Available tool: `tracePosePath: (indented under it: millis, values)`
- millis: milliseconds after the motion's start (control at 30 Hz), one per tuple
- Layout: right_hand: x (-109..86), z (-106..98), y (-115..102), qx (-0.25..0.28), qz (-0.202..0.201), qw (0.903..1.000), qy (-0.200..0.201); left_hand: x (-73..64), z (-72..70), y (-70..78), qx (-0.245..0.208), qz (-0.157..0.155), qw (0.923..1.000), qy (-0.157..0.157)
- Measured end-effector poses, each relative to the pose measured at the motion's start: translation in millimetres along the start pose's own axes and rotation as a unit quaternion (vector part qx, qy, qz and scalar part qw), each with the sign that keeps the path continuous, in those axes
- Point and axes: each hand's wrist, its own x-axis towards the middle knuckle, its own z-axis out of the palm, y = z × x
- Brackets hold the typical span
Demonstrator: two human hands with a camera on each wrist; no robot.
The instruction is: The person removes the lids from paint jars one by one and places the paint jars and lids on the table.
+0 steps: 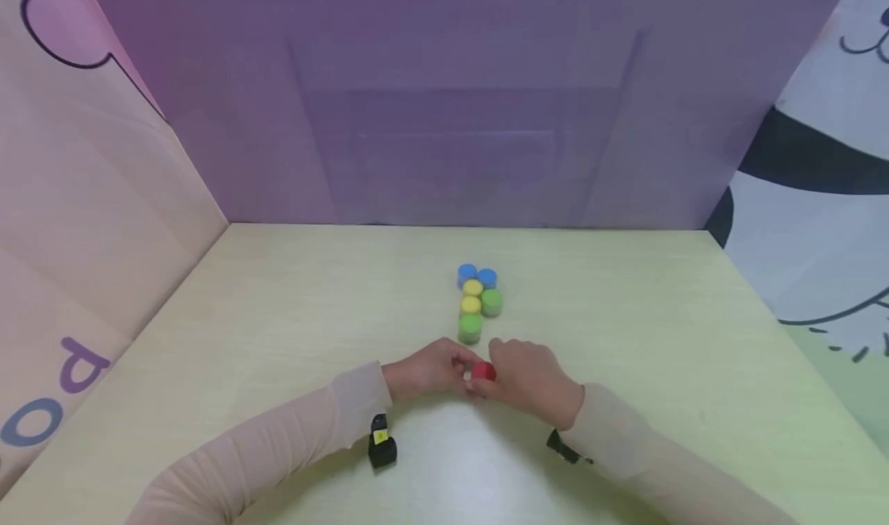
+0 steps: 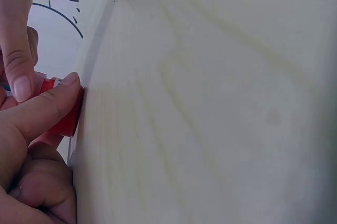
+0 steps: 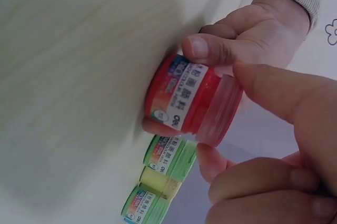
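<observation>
A small red paint jar (image 3: 181, 95), with a printed label round its body, lies between the two hands, tilted on its side in the right wrist view. My left hand (image 1: 429, 369) grips the body, its thumb along the label side. With thumb and fingertips, my right hand (image 1: 533, 378) pinches the translucent lid (image 3: 221, 110), which sits on the jar. In the left wrist view the red jar (image 2: 68, 116) is partly covered by the left thumb. Just beyond the hands stands a green paint jar (image 1: 470, 329).
Behind that jar, two yellow jars (image 1: 471, 306), another green jar (image 1: 491, 303) and two blue jars (image 1: 477, 276) stand grouped on the pale wooden table (image 1: 312, 301). A purple panel (image 1: 444, 123) rises at the table's back edge. Printed sheets flank both sides.
</observation>
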Motion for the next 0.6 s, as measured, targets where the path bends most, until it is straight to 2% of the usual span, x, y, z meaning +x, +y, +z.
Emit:
tracePosePath:
  millis: [600]
  values:
    - [-3.7, -7.5, 2.6, 0.026, -0.043, 0.9987, -0.003, -3.0, -0.3, 4.0, -0.002, -0.001, 1.0, 0.004]
